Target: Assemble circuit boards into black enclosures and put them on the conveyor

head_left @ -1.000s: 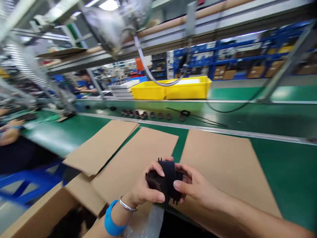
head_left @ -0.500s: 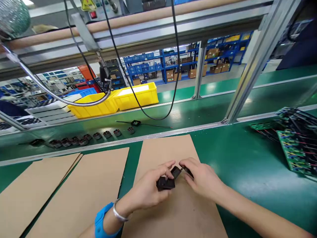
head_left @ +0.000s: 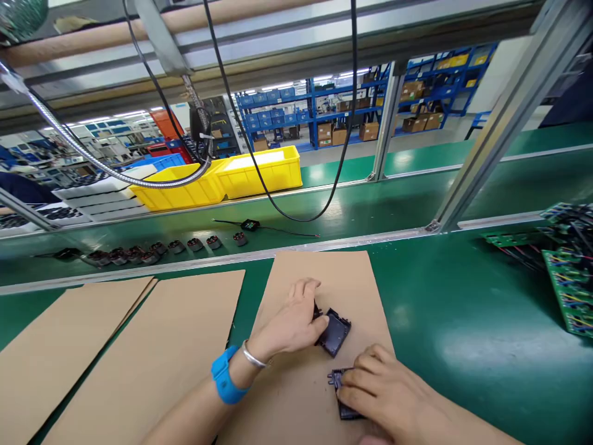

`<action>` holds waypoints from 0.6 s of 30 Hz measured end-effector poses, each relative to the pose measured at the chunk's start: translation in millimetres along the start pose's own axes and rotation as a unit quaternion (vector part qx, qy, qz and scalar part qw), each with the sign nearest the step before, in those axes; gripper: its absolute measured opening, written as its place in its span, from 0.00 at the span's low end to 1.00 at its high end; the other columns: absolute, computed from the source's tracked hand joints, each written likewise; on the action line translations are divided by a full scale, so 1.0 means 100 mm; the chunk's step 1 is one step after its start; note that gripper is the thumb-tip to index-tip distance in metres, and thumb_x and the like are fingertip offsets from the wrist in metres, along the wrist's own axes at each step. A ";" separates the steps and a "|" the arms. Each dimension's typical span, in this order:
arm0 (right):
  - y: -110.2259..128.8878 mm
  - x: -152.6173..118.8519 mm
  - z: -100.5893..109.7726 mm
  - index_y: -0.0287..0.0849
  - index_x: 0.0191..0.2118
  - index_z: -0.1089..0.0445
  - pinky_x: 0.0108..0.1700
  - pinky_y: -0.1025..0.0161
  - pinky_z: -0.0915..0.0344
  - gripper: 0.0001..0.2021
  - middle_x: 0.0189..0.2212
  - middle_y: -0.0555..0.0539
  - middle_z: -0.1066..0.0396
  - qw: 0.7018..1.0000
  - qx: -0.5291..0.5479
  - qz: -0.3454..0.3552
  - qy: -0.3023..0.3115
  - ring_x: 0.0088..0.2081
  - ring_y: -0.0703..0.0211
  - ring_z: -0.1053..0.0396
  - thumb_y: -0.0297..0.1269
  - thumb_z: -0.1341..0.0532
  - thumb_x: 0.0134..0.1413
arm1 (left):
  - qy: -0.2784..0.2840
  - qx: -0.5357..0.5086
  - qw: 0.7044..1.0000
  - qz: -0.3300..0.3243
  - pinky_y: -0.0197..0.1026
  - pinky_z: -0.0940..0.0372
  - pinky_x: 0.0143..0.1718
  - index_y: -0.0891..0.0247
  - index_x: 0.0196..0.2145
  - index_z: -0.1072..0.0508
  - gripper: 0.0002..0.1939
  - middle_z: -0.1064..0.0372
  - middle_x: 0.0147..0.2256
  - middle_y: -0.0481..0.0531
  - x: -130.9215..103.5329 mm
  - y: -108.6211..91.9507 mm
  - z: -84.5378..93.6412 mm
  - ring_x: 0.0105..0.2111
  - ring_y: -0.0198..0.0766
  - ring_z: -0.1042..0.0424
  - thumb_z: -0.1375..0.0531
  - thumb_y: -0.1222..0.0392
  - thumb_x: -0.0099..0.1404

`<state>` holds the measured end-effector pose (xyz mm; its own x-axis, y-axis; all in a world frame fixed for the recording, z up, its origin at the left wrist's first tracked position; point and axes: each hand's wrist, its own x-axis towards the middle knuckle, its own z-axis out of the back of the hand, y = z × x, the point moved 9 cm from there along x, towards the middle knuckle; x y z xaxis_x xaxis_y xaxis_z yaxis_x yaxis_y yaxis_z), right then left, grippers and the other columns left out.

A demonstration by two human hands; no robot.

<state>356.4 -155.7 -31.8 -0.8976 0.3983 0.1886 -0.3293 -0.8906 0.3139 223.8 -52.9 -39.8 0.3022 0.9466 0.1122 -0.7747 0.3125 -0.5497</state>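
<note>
My left hand (head_left: 296, 321) is over the middle cardboard sheet, thumb pressed on the edge of a shallow black plastic case half (head_left: 337, 334) with its hollow side up. Another dark piece shows beneath its fingers, mostly hidden. To the lower right, my right hand (head_left: 384, 389) has its bent fingers on a second black plastic case half (head_left: 349, 410), which has small tabs at its left corner. Both case halves are at the level of the cardboard sheet (head_left: 324, 266). The fingers cover much of the second one.
More cardboard sheets (head_left: 185, 321) lie on the left of the green bench. Several small motors (head_left: 194, 245) and a small wired part (head_left: 250, 225) sit beyond the metal rail. Wired circuit boards (head_left: 569, 290) are piled at right. Yellow bins (head_left: 259, 173) stand behind; a black cable (head_left: 296, 217) hangs in front.
The black pieces, earlier held up close together between both hands, are now apart and lower. My right hand moved down towards me with one case half; my left hand turned palm down.
</note>
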 end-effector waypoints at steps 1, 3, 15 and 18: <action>-0.08 -0.01 0.02 0.45 0.50 0.32 0.48 0.55 0.40 0.15 0.47 0.45 0.29 0.999 0.021 -0.025 0.007 0.45 0.52 0.35 0.37 0.40 0.56 | 0.009 0.001 1.000 -0.006 0.56 0.43 0.59 0.59 0.58 0.39 0.29 0.42 0.57 0.60 -0.03 0.01 0.00 0.59 0.54 0.43 0.40 0.59 0.59; -0.27 -0.02 0.02 0.45 0.58 0.38 0.56 0.51 0.44 0.24 0.58 0.43 0.38 0.997 0.027 -0.073 -0.001 0.55 0.48 0.41 0.35 0.40 0.54 | 0.012 0.006 1.000 -0.004 0.56 0.43 0.58 0.58 0.57 0.36 0.27 0.38 0.56 0.59 -0.07 0.10 0.01 0.57 0.55 0.40 0.40 0.60 0.59; -0.37 0.58 -0.33 0.38 0.39 0.30 0.40 0.56 0.37 0.08 0.37 0.43 0.29 0.991 -0.078 -0.111 -0.009 0.39 0.51 0.37 0.31 0.41 0.52 | -0.054 -0.008 0.998 -0.039 0.54 0.41 0.59 0.56 0.58 0.34 0.21 0.34 0.56 0.54 -0.10 0.34 -0.13 0.56 0.46 0.36 0.50 0.52 0.71; -0.31 0.65 -0.39 0.40 0.38 0.30 0.39 0.59 0.37 0.06 0.34 0.47 0.29 0.996 -0.089 -0.031 0.006 0.36 0.54 0.38 0.34 0.40 0.54 | -0.105 -0.026 0.993 -0.040 0.58 0.42 0.59 0.57 0.56 0.31 0.20 0.31 0.54 0.55 -0.06 0.62 -0.21 0.54 0.48 0.33 0.51 0.52 0.70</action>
<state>296.5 -110.4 -66.1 -0.8773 0.4513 0.1632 -0.4293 -0.8900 0.1537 185.9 -40.7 -91.8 0.2338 0.9166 0.3244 -0.7219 0.3872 -0.5736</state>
